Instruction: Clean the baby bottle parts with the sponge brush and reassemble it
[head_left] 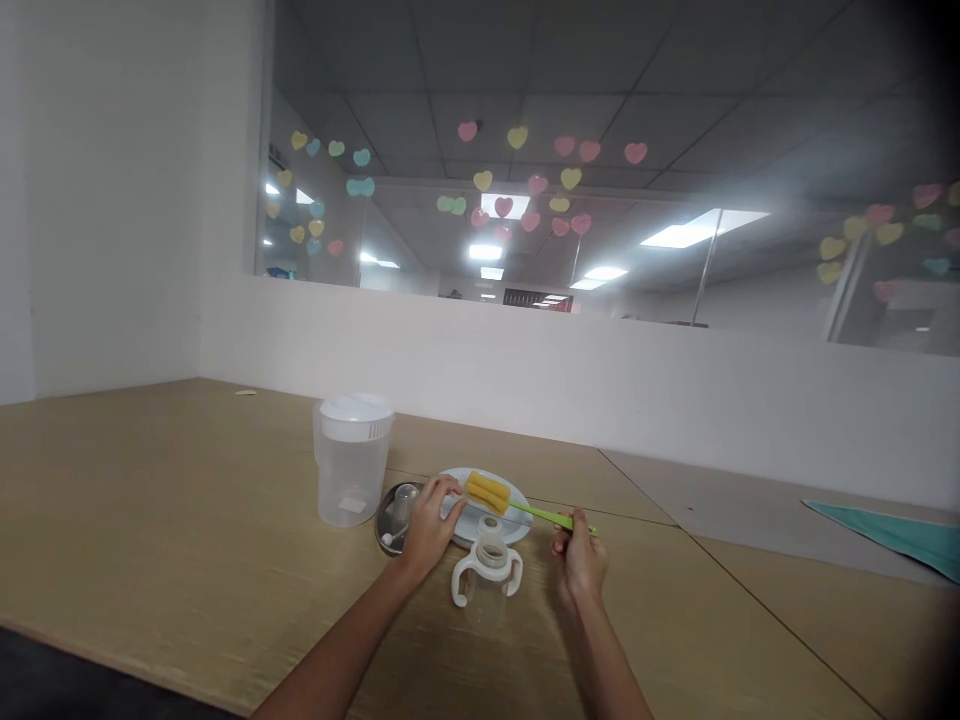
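Right hand (581, 560) closed round green handle (551, 516) of yellow sponge brush (487, 492), sponge over white plate (516, 530). Left hand (427, 525) half-curled at left; hold unclear. Best: steady grip, sponge clear of near two-handled bottle (487, 585).

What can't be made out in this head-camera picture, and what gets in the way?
All in the head view:
Metal dish, right side: hidden behind the left hand.
Green handle, gripped part: covered by the right hand.
Teal cloth, right-hand end: cut off by the picture's edge.
Pitcher, any print on its pale patch: too small.
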